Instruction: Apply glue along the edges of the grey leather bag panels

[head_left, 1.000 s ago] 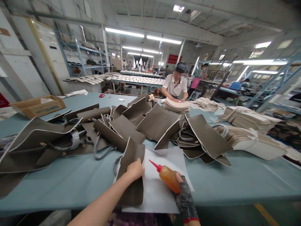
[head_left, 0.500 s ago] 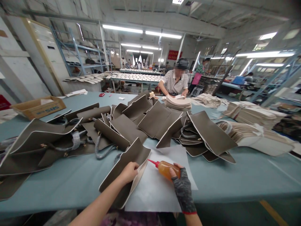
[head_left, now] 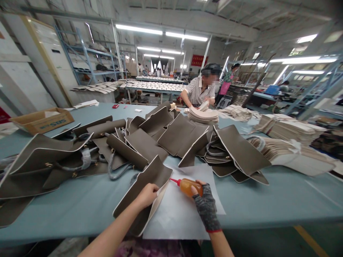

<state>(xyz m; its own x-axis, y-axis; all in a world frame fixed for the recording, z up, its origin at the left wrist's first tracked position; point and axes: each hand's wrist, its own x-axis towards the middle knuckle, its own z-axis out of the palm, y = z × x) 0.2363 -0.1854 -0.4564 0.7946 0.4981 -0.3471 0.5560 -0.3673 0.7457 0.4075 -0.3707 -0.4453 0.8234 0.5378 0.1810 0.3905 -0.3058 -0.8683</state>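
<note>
Bare, my left hand grips the light inner edge of a dark brown bag panel with white-trimmed edges, low in the middle. My right hand, in a grey fingerless glove, is wrapped round a squeeze bottle of amber liquid. The bottle's red nozzle points left, with its tip at the panel's upper right edge; whether they touch I cannot tell. A white sheet lies under the panel and the bottle.
Brown bag pieces with wrapped handles are heaped across the blue-green table. Tied stacks of beige pieces lie at the right, a cardboard box at the back left. Across the table, a person in a striped shirt handles round beige pieces.
My right hand and the bottle have shifted slightly up and to the left. The person across the table has leaned and turned, lifting a beige piece.
</note>
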